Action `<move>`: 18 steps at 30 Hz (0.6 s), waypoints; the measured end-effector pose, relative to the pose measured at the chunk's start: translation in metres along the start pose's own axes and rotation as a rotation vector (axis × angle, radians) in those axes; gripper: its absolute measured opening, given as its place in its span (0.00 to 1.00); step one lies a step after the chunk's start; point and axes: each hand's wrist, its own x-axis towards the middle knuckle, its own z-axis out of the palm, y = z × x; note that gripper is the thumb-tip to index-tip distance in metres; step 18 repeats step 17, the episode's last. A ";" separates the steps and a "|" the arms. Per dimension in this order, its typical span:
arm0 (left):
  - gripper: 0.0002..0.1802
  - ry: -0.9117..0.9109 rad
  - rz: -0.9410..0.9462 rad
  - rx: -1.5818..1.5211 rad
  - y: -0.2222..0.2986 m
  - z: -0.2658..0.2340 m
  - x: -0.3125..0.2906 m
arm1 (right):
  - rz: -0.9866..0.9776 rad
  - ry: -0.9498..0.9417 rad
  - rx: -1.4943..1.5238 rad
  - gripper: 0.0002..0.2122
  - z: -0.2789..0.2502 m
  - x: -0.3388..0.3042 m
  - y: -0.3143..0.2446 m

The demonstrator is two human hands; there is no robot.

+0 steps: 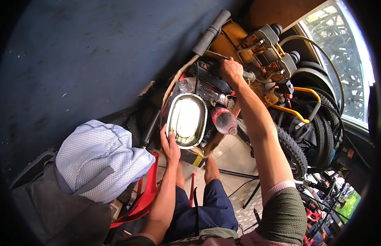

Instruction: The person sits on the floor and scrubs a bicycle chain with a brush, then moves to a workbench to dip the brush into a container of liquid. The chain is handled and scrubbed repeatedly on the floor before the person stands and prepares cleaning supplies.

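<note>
A shiny oval metal dish [177,130] with a raised rim is tilted toward me, its middle glaring with light. My left hand [171,146] grips its lower left edge, thumb on the rim. Beneath and behind the dish stands an open cardboard box [173,83] filled with bottles and dark odds and ends. My right hand [231,70] is closed at the box's far right rim and seems to pinch it; the fingertips are partly hidden. A see-through plastic bottle [225,121] with a red label lies at the box's right side, and another bottle [185,85] lies behind the dish.
A yellow air compressor [266,53] stands beyond my right arm. Several bicycle tyres [292,149] crowd the right side, below a window [342,61]. To the left, a pale mesh cloth [96,158] covers a bulky thing beside a red plastic frame [147,192]. A dark blue wall [96,61] rises behind.
</note>
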 end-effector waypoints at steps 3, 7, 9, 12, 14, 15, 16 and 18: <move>0.22 0.034 0.015 -0.003 0.005 0.006 0.009 | 0.004 0.072 0.394 0.15 -0.041 -0.029 0.004; 0.21 0.044 0.067 0.062 0.013 0.012 0.025 | -0.133 -0.036 0.696 0.15 -0.115 -0.083 0.009; 0.21 0.039 0.105 0.076 0.016 0.016 0.035 | -0.226 -0.052 0.765 0.14 -0.142 -0.113 0.009; 0.21 0.007 0.182 0.101 0.020 0.022 0.048 | -0.471 -0.007 0.825 0.13 -0.149 -0.152 -0.013; 0.20 -0.029 0.268 0.135 0.023 0.025 0.054 | -0.674 -0.037 0.762 0.13 -0.138 -0.167 -0.038; 0.20 -0.048 0.234 0.130 0.024 0.027 0.055 | -0.653 -0.050 0.744 0.14 -0.130 -0.176 -0.052; 0.21 -0.059 0.254 0.147 0.025 0.028 0.055 | -0.671 -0.042 0.751 0.14 -0.121 -0.182 -0.068; 0.22 -0.070 0.283 0.157 0.026 0.029 0.056 | -0.655 -0.064 0.705 0.13 -0.114 -0.185 -0.082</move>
